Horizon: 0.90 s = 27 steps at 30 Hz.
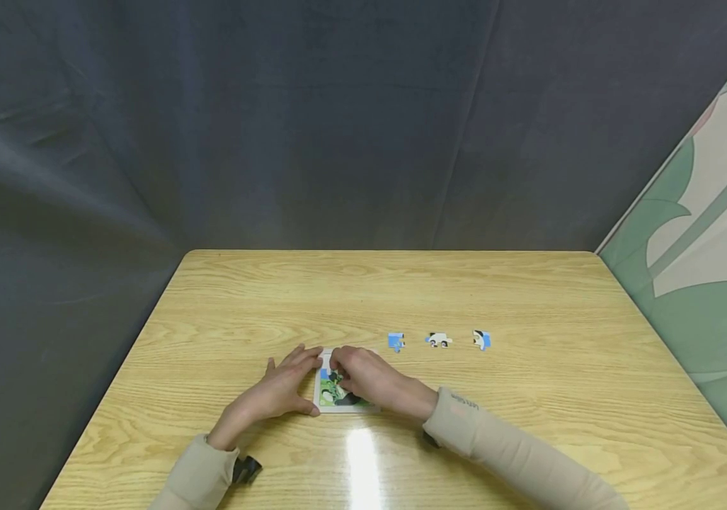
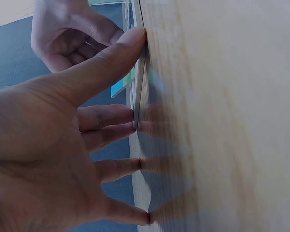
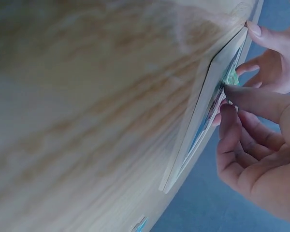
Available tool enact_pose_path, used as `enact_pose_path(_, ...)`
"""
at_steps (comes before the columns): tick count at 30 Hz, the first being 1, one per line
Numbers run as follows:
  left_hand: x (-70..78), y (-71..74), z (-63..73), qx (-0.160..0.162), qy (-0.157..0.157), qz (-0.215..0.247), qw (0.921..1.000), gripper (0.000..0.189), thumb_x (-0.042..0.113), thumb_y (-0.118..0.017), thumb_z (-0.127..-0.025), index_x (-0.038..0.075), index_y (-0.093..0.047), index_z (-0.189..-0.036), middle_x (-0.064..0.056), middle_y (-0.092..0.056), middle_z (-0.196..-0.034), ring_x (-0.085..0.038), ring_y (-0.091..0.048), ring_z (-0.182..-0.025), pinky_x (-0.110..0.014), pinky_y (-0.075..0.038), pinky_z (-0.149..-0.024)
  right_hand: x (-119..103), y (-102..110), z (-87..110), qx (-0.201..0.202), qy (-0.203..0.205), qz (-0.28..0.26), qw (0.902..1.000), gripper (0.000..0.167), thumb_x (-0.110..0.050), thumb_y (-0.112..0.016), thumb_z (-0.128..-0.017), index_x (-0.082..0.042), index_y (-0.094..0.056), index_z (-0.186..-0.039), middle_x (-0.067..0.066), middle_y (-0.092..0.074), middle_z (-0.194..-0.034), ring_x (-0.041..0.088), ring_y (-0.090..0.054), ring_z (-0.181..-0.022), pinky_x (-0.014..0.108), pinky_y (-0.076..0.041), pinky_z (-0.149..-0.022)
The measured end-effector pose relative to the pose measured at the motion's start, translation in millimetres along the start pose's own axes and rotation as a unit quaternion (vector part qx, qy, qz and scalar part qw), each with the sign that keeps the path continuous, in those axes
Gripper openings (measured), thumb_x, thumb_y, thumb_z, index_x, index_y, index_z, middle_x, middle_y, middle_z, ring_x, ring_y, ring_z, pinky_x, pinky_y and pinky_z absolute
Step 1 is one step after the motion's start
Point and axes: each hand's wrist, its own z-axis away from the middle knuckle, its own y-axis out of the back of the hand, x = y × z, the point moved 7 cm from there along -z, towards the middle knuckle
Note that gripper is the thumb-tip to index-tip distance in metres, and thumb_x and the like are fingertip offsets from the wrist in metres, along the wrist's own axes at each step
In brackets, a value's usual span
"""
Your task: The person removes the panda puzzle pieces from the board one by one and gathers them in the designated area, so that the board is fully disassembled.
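White-bordered puzzle board [image 1: 339,409] flat on a wooden table [image 1: 242,297], its picture green, blue and black, left hand [image 1: 277,392] spread against its left end, right hand [image 1: 371,379] pinching a blue-and-green piece [image 2: 122,86]

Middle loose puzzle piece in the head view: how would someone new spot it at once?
On the wooden table, find the row of three beyond the right hand. The middle piece sits between a mostly blue piece on the left and a white-and-blue piece on the right. Of these, only it shows two dark, eye-like spots.
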Motion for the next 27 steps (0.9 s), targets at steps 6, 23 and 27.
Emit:
enact_pose_path(6, -0.2, -0.1, 0.2, 0.001, -0.003, 0.0, 1.0, 0.076, 0.026, -0.084, -0.071, 0.0, -0.05, -0.134, -0.013, -0.031, -0.154, -0.042, -0.016, -0.143, -0.082, -0.008, -0.095, -2, 1, 0.6, 0.001, 0.007, 0.016, 0.9998, 0.023, 0.002, -0.074, -0.08, -0.004, -0.064, -0.099, 0.001, -0.061, -0.085, 0.006, -0.053, -0.072, 0.015, -0.046, -0.061)
enact_pose_path(23, -0.4, 0.4, -0.8, -0.002, 0.001, -0.007, 1.0, 0.075, 0.027, -0.084, -0.071, 0.001, -0.051, -0.133, -0.013, -0.031, -0.154, -0.041, -0.017, -0.143, -0.082, -0.008, -0.095, -19, 5, 4.9, 0.059, 0.114, 0.179, 0.9754, 0.023, -0.002, -0.076, -0.077, -0.009, -0.067, -0.097, 0.0, -0.065, -0.086, 0.01, -0.061, -0.076, 0.024, -0.053, -0.067)
enact_pose_path(27, -0.6, 0.2, -0.9, -0.001, 0.0, -0.007, 1.0, 0.074, 0.027, -0.084, -0.071, 0.002, -0.051, -0.133, -0.012, -0.032, -0.154, -0.041, -0.017, -0.143, -0.082, -0.008, -0.095, -21, 5, 5.8, 0.068, 0.129, 0.195, 0.9699, 0.024, 0.0, -0.074, -0.076, -0.01, -0.066, -0.096, -0.001, -0.064, -0.085, 0.01, -0.06, -0.075, 0.025, -0.052, -0.066)
